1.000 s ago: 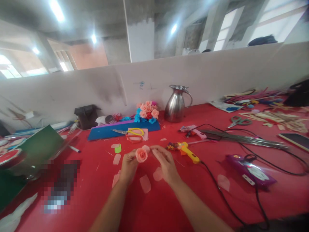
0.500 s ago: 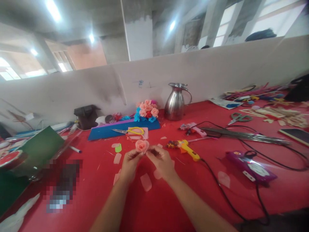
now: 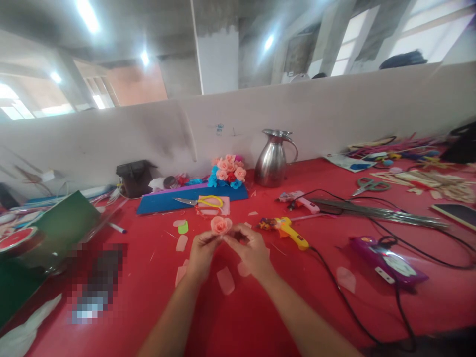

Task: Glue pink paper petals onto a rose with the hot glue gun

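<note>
A pink paper rose [image 3: 220, 225] stands upright between my two hands over the red table. My left hand [image 3: 202, 250] pinches its base from the left. From the right, the fingertips of my right hand [image 3: 250, 248] close on the base and lower petals. The fingers hide the underside of the flower. Loose pink petal pieces [image 3: 225, 280] lie on the table around and below my hands. Just beyond the rose are scissors with yellow handles [image 3: 210, 201], resting partly on pink paper. A yellow glue gun [image 3: 293, 234] lies to the right of my right hand.
A bunch of finished flowers [image 3: 229, 171] sits on a blue sheet [image 3: 159, 203] near the wall. Behind stands a steel jug [image 3: 270, 161]. A purple power strip [image 3: 386, 263] with black cables, green-handled scissors [image 3: 374, 185] and wires [image 3: 383, 212] lie to the right. Green sheets [image 3: 67, 218] are left.
The rose has tipped slightly in my fingers, its top facing a bit more upward. Both hands keep their hold on its base. The whole view has shifted slightly.
</note>
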A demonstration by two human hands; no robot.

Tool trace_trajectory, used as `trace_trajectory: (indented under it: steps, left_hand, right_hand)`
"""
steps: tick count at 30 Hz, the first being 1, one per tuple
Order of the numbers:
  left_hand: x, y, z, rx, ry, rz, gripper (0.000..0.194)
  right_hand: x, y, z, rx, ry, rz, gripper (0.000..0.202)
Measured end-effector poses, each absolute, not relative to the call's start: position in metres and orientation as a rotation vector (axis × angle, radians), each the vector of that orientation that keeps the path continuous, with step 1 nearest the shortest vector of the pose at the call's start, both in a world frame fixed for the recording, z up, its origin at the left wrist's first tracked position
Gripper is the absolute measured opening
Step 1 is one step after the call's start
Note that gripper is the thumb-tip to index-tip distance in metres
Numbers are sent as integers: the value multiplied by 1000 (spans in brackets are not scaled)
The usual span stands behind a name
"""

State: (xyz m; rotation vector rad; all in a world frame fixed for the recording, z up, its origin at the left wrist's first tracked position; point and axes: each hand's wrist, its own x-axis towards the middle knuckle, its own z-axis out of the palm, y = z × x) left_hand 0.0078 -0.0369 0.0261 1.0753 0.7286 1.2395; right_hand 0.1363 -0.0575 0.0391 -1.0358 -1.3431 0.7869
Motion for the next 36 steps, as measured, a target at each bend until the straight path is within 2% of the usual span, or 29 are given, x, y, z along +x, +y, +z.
trace_trajectory:
  steps: [13,26,36]
  left_hand:
    - [8,-37,27,1158,713,1237,21]
    - [8,-33,26,983,750,1280,15]
    - [8,-35,28,949,885,1285,15]
  right_hand:
    - [134,-56,37,-1051,-1328,817,18]
    - [134,-61,45,-1041,-1303,871,11]
    - [134,-59,36,-1041,-1285,919,17]
